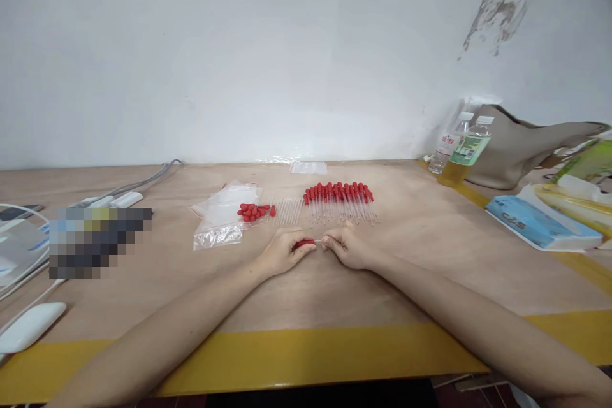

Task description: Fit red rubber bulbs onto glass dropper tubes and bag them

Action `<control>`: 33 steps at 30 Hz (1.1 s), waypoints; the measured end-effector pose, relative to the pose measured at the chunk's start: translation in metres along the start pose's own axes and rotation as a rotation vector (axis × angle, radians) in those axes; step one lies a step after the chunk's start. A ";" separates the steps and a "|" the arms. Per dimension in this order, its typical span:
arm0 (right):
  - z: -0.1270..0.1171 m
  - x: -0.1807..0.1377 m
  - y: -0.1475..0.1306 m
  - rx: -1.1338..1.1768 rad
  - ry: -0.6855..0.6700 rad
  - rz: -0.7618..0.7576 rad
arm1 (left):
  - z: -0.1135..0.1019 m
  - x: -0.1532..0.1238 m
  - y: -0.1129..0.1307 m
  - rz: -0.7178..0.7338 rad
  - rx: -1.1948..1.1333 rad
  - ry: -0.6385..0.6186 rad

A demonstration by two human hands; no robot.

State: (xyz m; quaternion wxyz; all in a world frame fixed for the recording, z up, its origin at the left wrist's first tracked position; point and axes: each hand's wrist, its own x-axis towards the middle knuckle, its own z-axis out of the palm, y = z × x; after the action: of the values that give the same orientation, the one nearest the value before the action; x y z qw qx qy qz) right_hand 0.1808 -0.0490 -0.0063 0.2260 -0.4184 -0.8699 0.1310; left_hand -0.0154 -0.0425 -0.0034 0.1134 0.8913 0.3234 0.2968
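Note:
My left hand [283, 252] is closed on a red rubber dropper bulb [305, 243], which points right. From the bulb's end a thin clear glass tube [319, 241] runs to my right hand [352, 247], whose fingers pinch it. How far the tube sits inside the bulb cannot be made out. Just beyond my hands, several bare glass tubes [289, 211] lie side by side. To their left is a heap of loose red bulbs [251, 212]; to their right, a row of droppers with red bulbs [339, 191] on glass tubes.
Clear plastic bags [217, 237] lie left of the bulbs, and another small bag [308, 167] is near the wall. Two bottles [466, 152] and a blue tissue pack [540, 223] stand on the right. Cables [138, 182] and a white computer mouse [33, 326] are at left.

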 end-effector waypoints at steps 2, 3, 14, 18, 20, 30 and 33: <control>-0.002 0.000 -0.002 -0.005 -0.015 0.007 | 0.001 0.000 -0.002 0.011 0.009 -0.004; -0.004 0.001 -0.004 -0.023 -0.019 0.002 | 0.001 0.000 -0.003 0.016 0.012 -0.009; -0.035 0.040 0.003 0.015 0.101 0.238 | -0.034 0.002 -0.042 -0.095 0.472 0.268; -0.023 0.077 0.010 0.026 0.245 0.458 | -0.039 -0.001 -0.068 -0.184 0.631 0.294; -0.013 0.094 0.013 -0.015 0.289 0.484 | -0.039 -0.003 -0.073 -0.190 0.656 0.263; 0.005 0.112 0.029 -0.164 0.365 0.597 | -0.035 -0.003 -0.077 -0.193 0.638 0.218; 0.008 0.108 0.019 -0.199 0.360 0.580 | -0.035 -0.002 -0.075 -0.193 0.633 0.221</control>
State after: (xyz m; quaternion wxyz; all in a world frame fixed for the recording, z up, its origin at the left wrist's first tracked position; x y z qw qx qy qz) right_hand 0.1299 0.0474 0.0097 0.2872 -0.6842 -0.6698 0.0284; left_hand -0.0756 0.0145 -0.0062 -0.1767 0.8101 0.4924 0.2646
